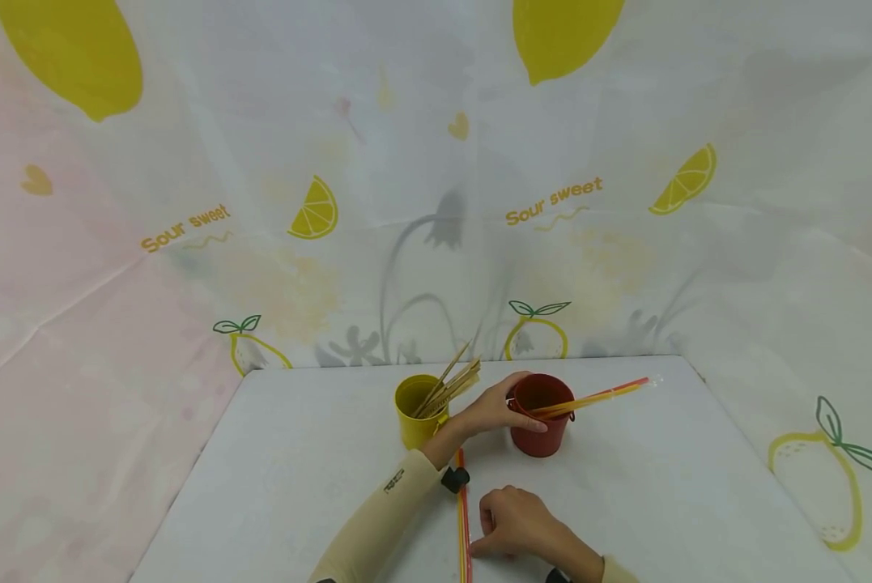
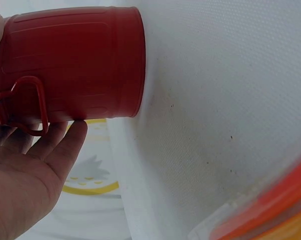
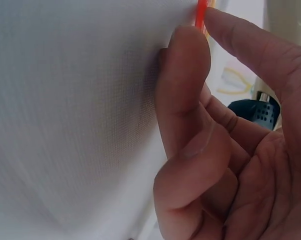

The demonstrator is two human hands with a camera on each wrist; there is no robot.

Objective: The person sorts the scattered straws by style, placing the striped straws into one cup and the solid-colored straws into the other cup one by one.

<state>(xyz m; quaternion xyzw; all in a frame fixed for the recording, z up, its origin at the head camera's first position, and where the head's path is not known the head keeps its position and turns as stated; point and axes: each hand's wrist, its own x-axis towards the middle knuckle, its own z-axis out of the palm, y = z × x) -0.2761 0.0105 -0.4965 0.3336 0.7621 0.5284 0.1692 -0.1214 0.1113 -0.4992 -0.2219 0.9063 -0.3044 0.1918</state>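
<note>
My left hand point(image 1: 499, 406) grips a small red bucket point(image 1: 540, 437) near its rim, thumb on the near side. In the left wrist view, the hand's fingers point(image 2: 70, 147) lie along the wall of the bucket by its wire handle. Orange and red straws in clear wrapping point(image 1: 597, 397) lean out of the bucket to the right. Several red and yellow wrapped straws point(image 1: 461, 518) lie on the table. Beside them is my right hand point(image 1: 523, 522), fingers loosely bent. Its thumb tip reaches the red straw point(image 3: 200, 14), with a gap to the index finger.
A yellow bucket point(image 1: 411, 429) holding thin wooden sticks point(image 1: 450, 389) stands left of the red one, partly behind my left wrist. The white table point(image 1: 261, 486) ends at a lemon-print cloth point(image 1: 421, 267). A dark wrist device point(image 1: 455, 479) shows over the straws.
</note>
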